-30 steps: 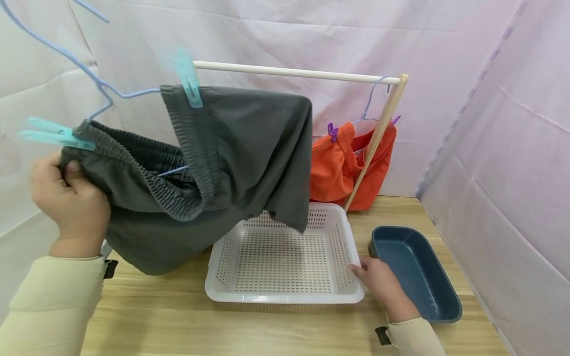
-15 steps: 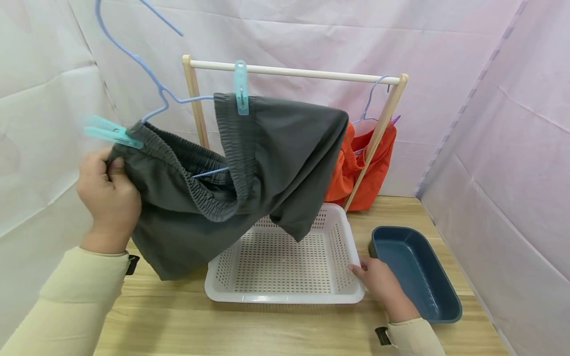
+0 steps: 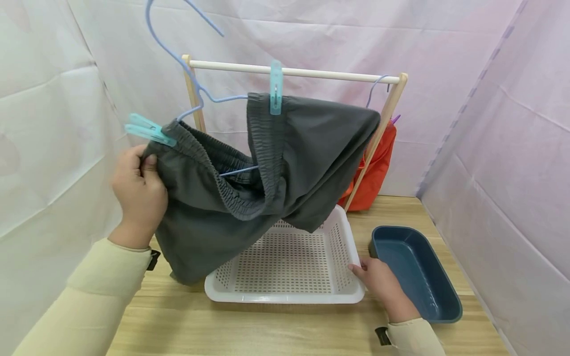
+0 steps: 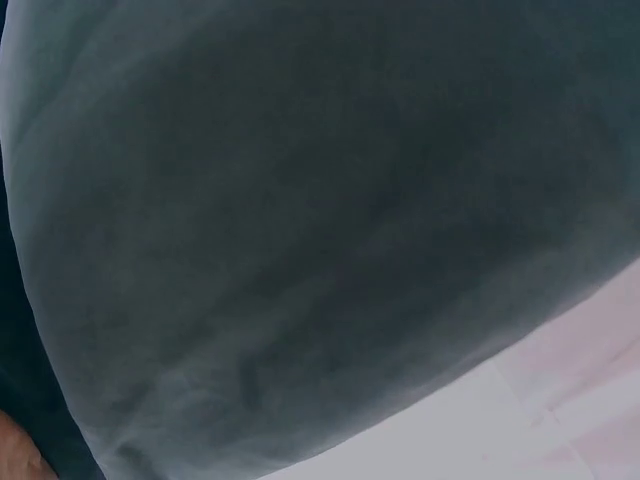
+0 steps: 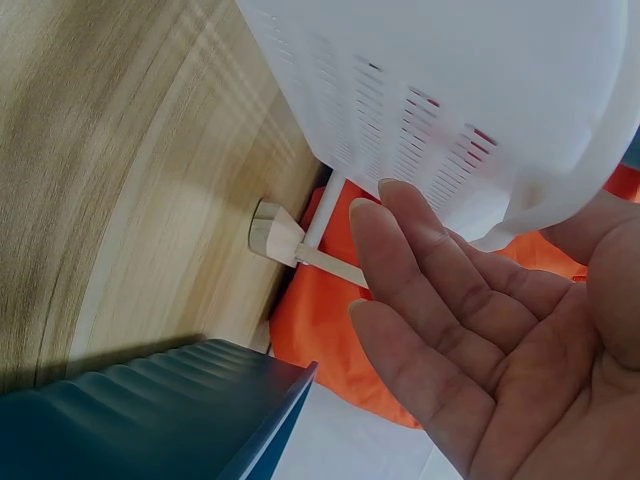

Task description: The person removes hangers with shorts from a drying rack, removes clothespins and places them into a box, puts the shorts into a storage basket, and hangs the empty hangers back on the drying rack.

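My left hand (image 3: 140,190) grips the side of a pair of dark grey shorts (image 3: 205,222), held up over the table at a tilt. A blue hanger (image 3: 171,52) runs inside the elastic waistband, its hook free in the air. One light-blue clothespin (image 3: 151,131) sits on the waistband just above that hand, another clothespin (image 3: 276,89) farther right. Grey cloth (image 4: 320,220) fills most of the left wrist view. My right hand (image 3: 380,282) holds the right rim of a white perforated basket (image 3: 285,298), thumb over the edge; the other fingers (image 5: 400,250) lie loosely outside its wall.
Behind the shorts stands a wooden rack with a white rail (image 3: 329,74). Orange shorts (image 3: 378,163) hang at its right end on another hanger, partly hidden. A dark blue tray (image 3: 451,291) lies right of the basket. White curtains (image 3: 490,123) enclose the table (image 3: 267,331).
My left hand has carried the grey shorts and hanger rightward, in front of the rack, so they cover more of the orange shorts. The right hand and basket have stayed put.
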{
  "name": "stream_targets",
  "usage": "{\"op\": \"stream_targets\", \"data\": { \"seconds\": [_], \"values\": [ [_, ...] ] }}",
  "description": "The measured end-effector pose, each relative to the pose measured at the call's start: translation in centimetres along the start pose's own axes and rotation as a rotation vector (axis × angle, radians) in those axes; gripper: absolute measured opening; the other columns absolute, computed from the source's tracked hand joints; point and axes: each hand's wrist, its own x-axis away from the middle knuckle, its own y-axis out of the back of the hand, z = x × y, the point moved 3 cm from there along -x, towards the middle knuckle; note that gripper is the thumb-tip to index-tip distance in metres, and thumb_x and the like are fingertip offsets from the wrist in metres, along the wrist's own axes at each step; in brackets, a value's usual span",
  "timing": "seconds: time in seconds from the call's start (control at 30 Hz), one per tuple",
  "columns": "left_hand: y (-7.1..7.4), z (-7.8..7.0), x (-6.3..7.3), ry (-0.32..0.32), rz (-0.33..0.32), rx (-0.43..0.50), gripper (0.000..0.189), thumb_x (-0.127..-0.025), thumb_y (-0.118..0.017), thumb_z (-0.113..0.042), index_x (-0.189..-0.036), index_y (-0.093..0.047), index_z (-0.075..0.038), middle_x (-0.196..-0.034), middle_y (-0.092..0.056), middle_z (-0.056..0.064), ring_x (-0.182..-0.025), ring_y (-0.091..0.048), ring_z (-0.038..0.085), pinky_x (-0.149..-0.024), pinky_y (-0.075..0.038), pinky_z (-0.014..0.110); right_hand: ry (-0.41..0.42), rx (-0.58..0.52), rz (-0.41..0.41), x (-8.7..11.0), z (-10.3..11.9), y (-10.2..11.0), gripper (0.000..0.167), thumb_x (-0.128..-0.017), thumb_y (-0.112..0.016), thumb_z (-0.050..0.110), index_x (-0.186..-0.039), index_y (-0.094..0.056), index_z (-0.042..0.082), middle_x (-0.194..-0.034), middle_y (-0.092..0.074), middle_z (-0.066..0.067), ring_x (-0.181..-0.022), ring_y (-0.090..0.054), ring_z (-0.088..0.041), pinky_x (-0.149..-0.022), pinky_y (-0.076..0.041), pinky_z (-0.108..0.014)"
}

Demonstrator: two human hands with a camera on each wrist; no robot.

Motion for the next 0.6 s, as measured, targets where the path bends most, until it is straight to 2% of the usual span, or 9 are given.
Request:
{"op": "stream_targets", "data": {
  "seconds": [0.2,0.4,0.6],
  "values": [
    [-1.2,-0.7,0.6,-0.018,0.058,0.036,0.022,-0.095,-0.056,-0.006,-0.090,-0.059,0.014,-0.082,-0.055,0.028,-0.077,-0.051,0.032,-0.072,-0.035,0.026,0.017,0.018,-0.011,-0.2,-0.2,-0.1,0.034,-0.092,-0.064,0.024,-0.108,-0.066,-0.005,-0.086,-0.069,-0.008,-0.072,-0.059,-0.015,-0.060,-0.049,-0.032],
    [-2.1,-0.9,1.5,-0.010,0.128,0.044,0.017,-0.095,-0.055,-0.004,-0.091,-0.059,0.013,-0.082,-0.055,0.026,-0.076,-0.051,0.033,-0.070,-0.034,0.031,0.025,0.020,-0.013,-0.2,-0.2,-0.1,0.034,-0.092,-0.064,0.024,-0.108,-0.066,-0.006,-0.088,-0.070,-0.009,-0.073,-0.060,-0.015,-0.062,-0.050,-0.033],
    [-2.8,-0.9,2.6,-0.037,0.195,0.036,0.014,-0.095,-0.054,0.000,-0.093,-0.059,0.012,-0.081,-0.054,0.025,-0.074,-0.048,0.034,-0.067,-0.035,0.036,0.023,0.021,-0.012,-0.1,-0.1,0.0,0.035,-0.093,-0.064,0.026,-0.108,-0.066,-0.005,-0.088,-0.069,-0.008,-0.073,-0.059,-0.015,-0.061,-0.049,-0.032]
  ]
}}
